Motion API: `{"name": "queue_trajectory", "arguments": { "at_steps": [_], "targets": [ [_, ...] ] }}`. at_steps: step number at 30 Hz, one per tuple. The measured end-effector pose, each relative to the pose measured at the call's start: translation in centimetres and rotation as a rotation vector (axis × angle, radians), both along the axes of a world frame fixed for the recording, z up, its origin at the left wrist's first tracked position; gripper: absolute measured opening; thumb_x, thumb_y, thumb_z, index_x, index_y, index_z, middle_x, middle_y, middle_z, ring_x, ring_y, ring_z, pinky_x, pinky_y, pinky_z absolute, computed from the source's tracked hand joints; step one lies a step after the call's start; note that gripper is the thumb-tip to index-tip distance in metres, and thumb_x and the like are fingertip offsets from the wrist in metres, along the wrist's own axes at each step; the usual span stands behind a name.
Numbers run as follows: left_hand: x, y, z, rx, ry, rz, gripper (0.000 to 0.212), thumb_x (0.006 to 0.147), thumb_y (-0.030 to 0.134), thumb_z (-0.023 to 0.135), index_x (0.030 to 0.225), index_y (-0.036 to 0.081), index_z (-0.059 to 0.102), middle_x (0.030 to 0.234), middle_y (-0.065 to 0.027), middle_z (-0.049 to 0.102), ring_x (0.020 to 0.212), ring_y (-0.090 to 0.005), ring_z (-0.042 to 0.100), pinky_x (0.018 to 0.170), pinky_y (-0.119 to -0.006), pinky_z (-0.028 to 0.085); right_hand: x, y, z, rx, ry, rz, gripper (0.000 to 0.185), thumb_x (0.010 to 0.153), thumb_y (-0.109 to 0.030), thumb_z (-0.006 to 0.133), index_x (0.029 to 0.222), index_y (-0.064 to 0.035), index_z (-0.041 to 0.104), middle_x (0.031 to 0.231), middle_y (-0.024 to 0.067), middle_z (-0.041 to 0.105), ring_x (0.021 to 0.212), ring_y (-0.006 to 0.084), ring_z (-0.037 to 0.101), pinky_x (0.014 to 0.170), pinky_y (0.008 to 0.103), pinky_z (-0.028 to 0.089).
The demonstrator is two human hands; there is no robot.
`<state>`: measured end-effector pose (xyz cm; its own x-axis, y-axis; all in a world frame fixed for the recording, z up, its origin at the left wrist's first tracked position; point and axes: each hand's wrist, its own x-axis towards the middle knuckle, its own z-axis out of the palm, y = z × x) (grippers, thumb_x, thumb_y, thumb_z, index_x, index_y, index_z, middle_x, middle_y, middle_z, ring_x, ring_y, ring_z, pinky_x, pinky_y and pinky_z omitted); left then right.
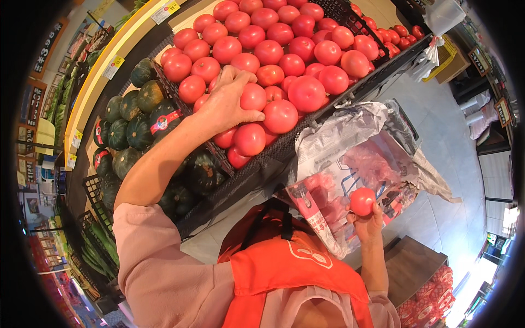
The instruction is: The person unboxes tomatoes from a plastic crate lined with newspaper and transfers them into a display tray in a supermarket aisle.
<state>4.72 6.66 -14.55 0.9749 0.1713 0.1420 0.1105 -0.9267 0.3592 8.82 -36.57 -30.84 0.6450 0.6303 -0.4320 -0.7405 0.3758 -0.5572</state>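
Observation:
My left hand (230, 97) reaches into the tomato display, its fingers and thumb around a red tomato (254, 97) near the front corner. The tomato still lies among the others, and part of it is hidden by the hand. Many more tomatoes (268, 51) are heaped in a black plastic crate (224, 160). In my right hand (367, 221) a smaller tomato (362, 201) is held up by the fingertips. Below it is an open container lined with newspaper (322, 143), with crumpled pink translucent wrapping (371, 158) inside.
Dark green squashes (135, 108), some with red labels, are piled left of the crate. Price tags (112, 67) line the yellow shelf edge. A roll of plastic bags (443, 18) hangs at upper right. Red net bags (430, 295) sit beside a brown box (414, 262) at lower right.

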Motion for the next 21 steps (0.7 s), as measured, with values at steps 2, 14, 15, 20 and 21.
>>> {"name": "queue_trajectory", "arguments": {
  "at_steps": [2,14,15,20,21],
  "targets": [
    [0.0,0.3,0.3,0.007,0.037,0.008,0.067,0.067,0.024,0.083,0.121,0.001,0.051,0.122,-0.0193,0.042,0.112,-0.0352,0.049,0.095,-0.04,0.044,-0.3,0.1,0.0,0.004,-0.006,-0.012,0.065,0.079,-0.047,0.069,0.125,-0.0061,0.05,0.11,0.0131,0.061,0.086,0.0312,0.064,0.052,0.0332,0.047],
    [-0.9,0.2,1.1,0.0,0.15,0.018,0.053,0.075,0.023,0.078,0.114,0.0,0.052,0.108,-0.0163,0.055,0.105,-0.0308,0.055,0.092,-0.039,0.044,-0.1,2.2,1.8,-0.032,-0.026,0.057,0.07,0.078,-0.049,0.069,0.126,-0.0034,0.046,0.102,0.0192,0.062,0.08,0.0297,0.065,0.054,0.032,0.05],
    [-1.1,0.2,1.3,0.001,0.156,0.026,0.053,0.075,0.023,0.078,0.114,0.0,0.052,0.108,-0.0163,0.055,0.105,-0.0308,0.055,0.092,-0.039,0.044,0.1,2.6,1.8,-0.006,-0.046,0.097,0.07,0.079,-0.049,0.068,0.127,-0.0036,0.045,0.103,0.0189,0.062,0.081,0.0302,0.066,0.056,0.0326,0.051],
    [-1.8,0.2,4.0,-0.017,-0.055,0.134,0.036,0.085,0.022,0.069,0.112,0.002,0.057,0.097,-0.0083,0.06,0.082,-0.0187,0.058,0.073,-0.032,0.048,1.2,5.8,3.9,-0.003,-0.083,0.182,0.069,0.081,-0.049,0.067,0.129,-0.0046,0.043,0.105,0.0174,0.061,0.083,0.03,0.066,0.061,0.0339,0.055],
    [-2.3,-0.5,5.3,-0.086,-0.07,0.157,0.034,0.085,0.022,0.069,0.111,0.002,0.058,0.095,-0.0059,0.06,0.077,-0.0153,0.055,0.069,-0.029,0.046,1.5,6.8,4.5,0.006,-0.11,0.18,0.069,0.081,-0.048,0.067,0.129,-0.0045,0.043,0.105,0.0167,0.061,0.083,0.0298,0.066,0.063,0.0341,0.055]
  ]
}}
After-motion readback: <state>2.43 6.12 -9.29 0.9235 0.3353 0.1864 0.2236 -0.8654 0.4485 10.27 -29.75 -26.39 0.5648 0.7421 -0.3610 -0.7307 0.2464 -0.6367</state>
